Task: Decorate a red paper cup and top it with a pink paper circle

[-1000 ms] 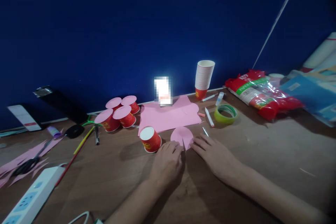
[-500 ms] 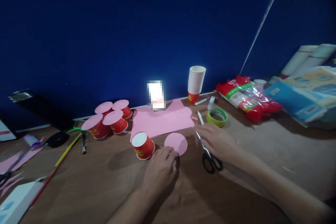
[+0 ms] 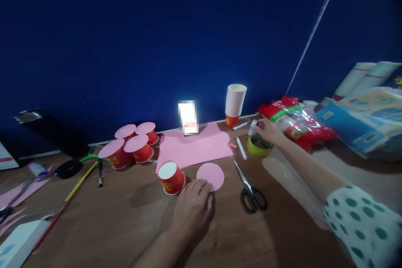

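Note:
My left hand (image 3: 194,206) rests on the table with its fingers loosely bent and nothing visible in them. Its fingertips overlap the near edge of a pink paper circle (image 3: 212,176). Just left of it, a red paper cup (image 3: 173,179) stands upside down, its white base facing up. My right hand (image 3: 269,131) is stretched toward the back, fingers closed on a small glue stick (image 3: 252,127) with a translucent cap. Below that hand lies a roll of green tape (image 3: 259,150). Scissors with black handles (image 3: 249,190) lie on the table between my arms.
Several red cups topped with pink discs (image 3: 138,146) stand at left. Pink paper sheets (image 3: 191,144) lie at the middle back, near a stack of cups (image 3: 235,104). A white pen (image 3: 241,148), a red plastic packet (image 3: 292,121) and blue packaging (image 3: 342,121) are at right.
My right hand has moved from beside the scissors up and away to the glue stick, leaving the scissors on the table. My left hand has hardly moved.

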Demonstrator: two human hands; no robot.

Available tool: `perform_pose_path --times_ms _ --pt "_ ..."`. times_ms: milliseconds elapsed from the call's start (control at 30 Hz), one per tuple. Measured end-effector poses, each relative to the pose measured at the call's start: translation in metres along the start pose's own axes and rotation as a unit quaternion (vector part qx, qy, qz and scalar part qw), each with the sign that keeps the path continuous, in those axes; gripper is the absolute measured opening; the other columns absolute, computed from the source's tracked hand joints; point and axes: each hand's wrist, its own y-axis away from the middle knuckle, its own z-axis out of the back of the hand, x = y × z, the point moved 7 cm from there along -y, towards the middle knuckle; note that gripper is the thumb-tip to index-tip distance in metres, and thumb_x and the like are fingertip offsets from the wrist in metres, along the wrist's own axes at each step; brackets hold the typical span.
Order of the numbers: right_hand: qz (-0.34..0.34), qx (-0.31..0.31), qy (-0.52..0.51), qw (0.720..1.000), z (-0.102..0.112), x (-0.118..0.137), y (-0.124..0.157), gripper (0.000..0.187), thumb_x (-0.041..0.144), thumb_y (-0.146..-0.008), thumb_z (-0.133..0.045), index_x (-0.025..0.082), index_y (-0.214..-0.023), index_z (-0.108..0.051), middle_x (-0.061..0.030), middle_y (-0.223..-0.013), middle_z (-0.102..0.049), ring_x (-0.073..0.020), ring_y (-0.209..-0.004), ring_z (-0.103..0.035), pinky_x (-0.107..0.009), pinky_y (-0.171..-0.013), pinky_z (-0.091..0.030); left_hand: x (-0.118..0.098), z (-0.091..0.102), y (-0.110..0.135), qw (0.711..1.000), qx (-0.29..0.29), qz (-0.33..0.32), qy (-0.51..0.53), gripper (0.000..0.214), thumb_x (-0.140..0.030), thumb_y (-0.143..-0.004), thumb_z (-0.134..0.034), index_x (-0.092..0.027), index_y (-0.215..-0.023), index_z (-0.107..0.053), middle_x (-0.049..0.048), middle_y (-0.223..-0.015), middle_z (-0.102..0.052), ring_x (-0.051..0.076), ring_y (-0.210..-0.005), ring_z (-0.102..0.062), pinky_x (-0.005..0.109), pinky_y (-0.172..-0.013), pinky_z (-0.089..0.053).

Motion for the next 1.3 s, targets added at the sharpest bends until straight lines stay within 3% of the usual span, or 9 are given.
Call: perform_pose_path --times_ms 200,400,467,600,733,833,933,1033,1300 --pt "-0.042 -0.026 -0.020 0.999 0.000 0.010 -0.010 0.016 0.028 -0.079 -0.059 0.014 -0.086 -0.064 -0.0128 -0.083 -0.070 -0.0272 -0.083 -0.065 -0.032 -0.070 -0.046 -0.002 0.004 0.002 0.999 -0.032 -0.001 0.000 0.025 -0.020 -0.087 -0.049 -0.019 -0.110 -0.061 0.0110 -0.109 -0.067 0.026 -0.098 -0.062 0.043 -0.084 -0.053" --pt "0.009 -0.066 -0.120 0.991 0.027 0.069 0.048 0.020 0.037 -0.091 -0.044 0.020 -0.096 -0.053 -0.0064 -0.083 -0.066 -0.0199 -0.075 -0.062 -0.029 -0.069 -0.047 -0.002 0.010 0.005 0.996 -0.074 -0.008 0.048 0.038 -0.020 -0.086 -0.052 -0.020 -0.124 -0.052 0.0129 -0.120 -0.062 0.028 -0.112 -0.057 0.049 -0.099 -0.045" --pt "0.033 0.087 -0.297 0.950 0.013 0.101 0.086 0.021 0.041 -0.091 -0.043 0.022 -0.093 -0.052 -0.0015 -0.073 -0.061 -0.0170 -0.062 -0.058 -0.027 -0.057 -0.045 -0.001 0.014 0.008 0.991 -0.106 -0.015 0.084 0.047 -0.021 -0.086 -0.054 -0.021 -0.133 -0.045 0.0132 -0.125 -0.060 0.028 -0.117 -0.054 0.049 -0.103 -0.042" --pt "0.071 0.426 -0.433 0.791 -0.016 0.169 0.185 0.024 0.044 -0.092 -0.046 0.021 -0.090 -0.052 0.0000 -0.076 -0.058 -0.0132 -0.063 -0.054 -0.023 -0.055 -0.043 0.009 0.017 0.014 0.965 -0.146 0.026 0.218 0.057 -0.025 -0.090 -0.051 -0.022 -0.142 -0.028 0.0150 -0.135 -0.051 0.026 -0.124 -0.050 0.047 -0.101 -0.044" --pt "0.072 0.481 -0.480 0.730 -0.029 0.194 0.230 0.028 0.046 -0.095 -0.043 0.020 -0.085 -0.048 0.0031 -0.071 -0.050 -0.0091 -0.060 -0.046 -0.018 -0.052 -0.038 0.020 0.019 0.018 0.910 -0.166 0.094 0.369 0.050 -0.032 -0.096 -0.038 -0.022 -0.144 -0.025 0.0159 -0.136 -0.048 0.025 -0.122 -0.051 0.045 -0.100 -0.045" --pt "0.031 0.499 -0.519 0.693 -0.043 0.192 0.238 0.030 0.049 -0.093 -0.048 0.020 -0.096 -0.048 0.0055 -0.069 -0.049 -0.0057 -0.053 -0.043 -0.015 -0.048 -0.036 0.011 0.024 0.017 0.910 -0.146 0.041 0.386 0.043 -0.039 -0.098 -0.031 -0.023 -0.136 -0.041 0.0140 -0.131 -0.052 0.026 -0.123 -0.050 0.046 -0.101 -0.042" --pt "-0.005 0.547 -0.572 0.612 -0.056 0.188 0.244 0.040 0.055 -0.089 -0.051 0.016 -0.084 -0.052 0.0044 -0.063 -0.051 -0.0034 -0.044 -0.042 -0.014 -0.041 -0.034 -0.002 0.027 0.013 0.907 -0.096 -0.024 0.408 0.039 -0.037 -0.098 -0.033 -0.023 -0.129 -0.052 0.0127 -0.128 -0.056 0.026 -0.124 -0.048 0.045 -0.105 -0.039" --pt "-0.048 0.586 -0.616 0.524 -0.068 0.184 0.251 0.046 0.060 -0.082 -0.058 0.015 -0.075 -0.052 0.0041 -0.055 -0.052 -0.0033 -0.035 -0.042 -0.015 -0.034 -0.035 -0.004 0.021 0.007 0.867 -0.023 0.001 0.497 0.034 -0.032 -0.097 -0.037 -0.022 -0.120 -0.060 0.0113 -0.123 -0.061 0.023 -0.118 -0.053 0.040 -0.104 -0.039" --pt "-0.098 0.580 -0.647 0.486 -0.079 0.179 0.254 0.045 0.059 -0.081 -0.063 0.016 -0.090 -0.054 0.0035 -0.056 -0.057 -0.0027 -0.035 -0.040 -0.010 -0.030 -0.031 0.007 0.000 0.003 0.704 0.029 0.118 0.700 0.026 -0.037 -0.090 -0.056 -0.020 -0.102 -0.071 0.0102 -0.118 -0.065 0.021 -0.103 -0.059 0.034 -0.096 -0.043"
